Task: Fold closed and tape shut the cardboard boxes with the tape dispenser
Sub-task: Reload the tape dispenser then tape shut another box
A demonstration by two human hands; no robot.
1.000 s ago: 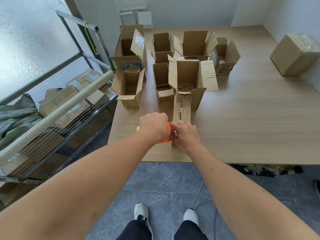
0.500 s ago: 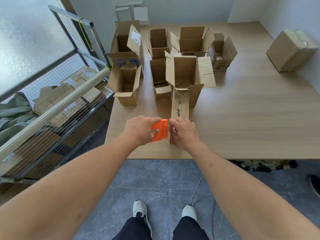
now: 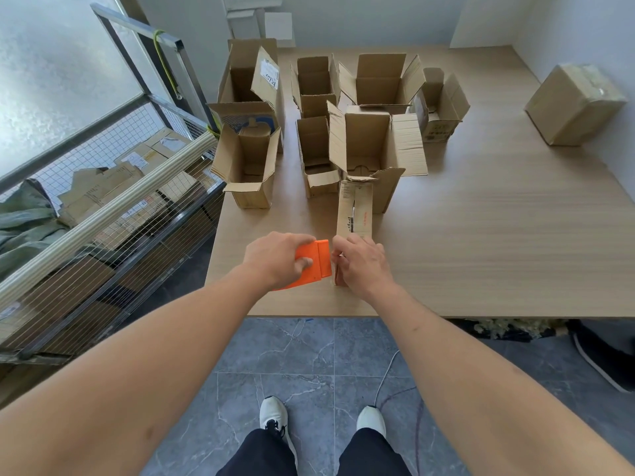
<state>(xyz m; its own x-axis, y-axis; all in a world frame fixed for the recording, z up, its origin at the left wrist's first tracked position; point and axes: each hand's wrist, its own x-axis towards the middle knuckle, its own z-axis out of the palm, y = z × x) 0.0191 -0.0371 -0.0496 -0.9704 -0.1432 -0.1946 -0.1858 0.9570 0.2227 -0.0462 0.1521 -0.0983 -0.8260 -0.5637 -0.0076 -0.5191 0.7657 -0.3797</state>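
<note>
since earlier, left hand (image 3: 275, 259) gripping orange tape dispenser (image 3: 314, 261) slid left; right hand (image 3: 360, 264) clasps narrow box (image 3: 354, 211).

Seven open cardboard boxes (image 3: 374, 146) near the table's far-left corner, one narrow closed box (image 3: 354, 211) near its front edge, one sealed box (image 3: 574, 104) by the right edge, one orange tape dispenser (image 3: 314, 264), two hands

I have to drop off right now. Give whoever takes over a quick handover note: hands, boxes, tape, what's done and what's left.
Left hand grips the orange tape dispenser at the near table edge.
Right hand holds the near end of the long narrow box lying flat.
Done: one taped box sits far right.
Left: finish the narrow box, then fold and tape the open boxes clustered behind it.
</note>
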